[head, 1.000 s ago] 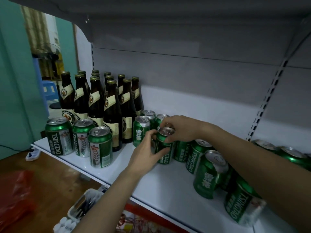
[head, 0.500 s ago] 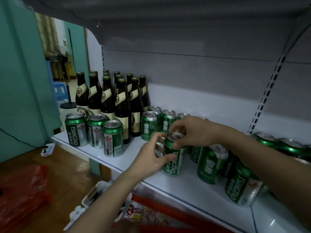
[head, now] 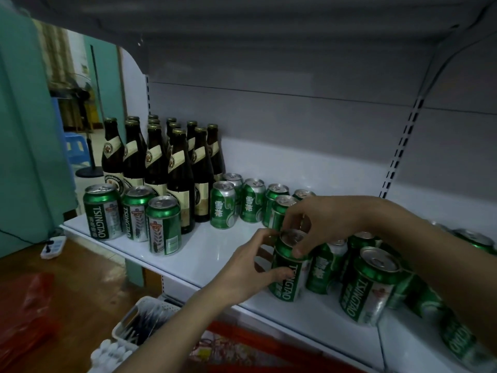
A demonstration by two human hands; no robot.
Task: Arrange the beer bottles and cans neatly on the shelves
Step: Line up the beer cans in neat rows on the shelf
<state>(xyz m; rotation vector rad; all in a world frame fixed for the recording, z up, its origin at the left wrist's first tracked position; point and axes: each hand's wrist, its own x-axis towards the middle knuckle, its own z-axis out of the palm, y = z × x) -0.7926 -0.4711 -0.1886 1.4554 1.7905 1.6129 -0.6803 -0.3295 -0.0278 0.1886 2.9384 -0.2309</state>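
Hands [head: 282, 249] around upright can [head: 289, 267]

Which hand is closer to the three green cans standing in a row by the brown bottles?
The left hand. It grips the Tsingtao can on the side facing the three-can row; the right hand pinches that can's top from the far side.

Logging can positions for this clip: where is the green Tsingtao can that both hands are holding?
In the head view, the green Tsingtao can stands upright near the white shelf's front edge, right of centre, gripped between the left hand and right hand.
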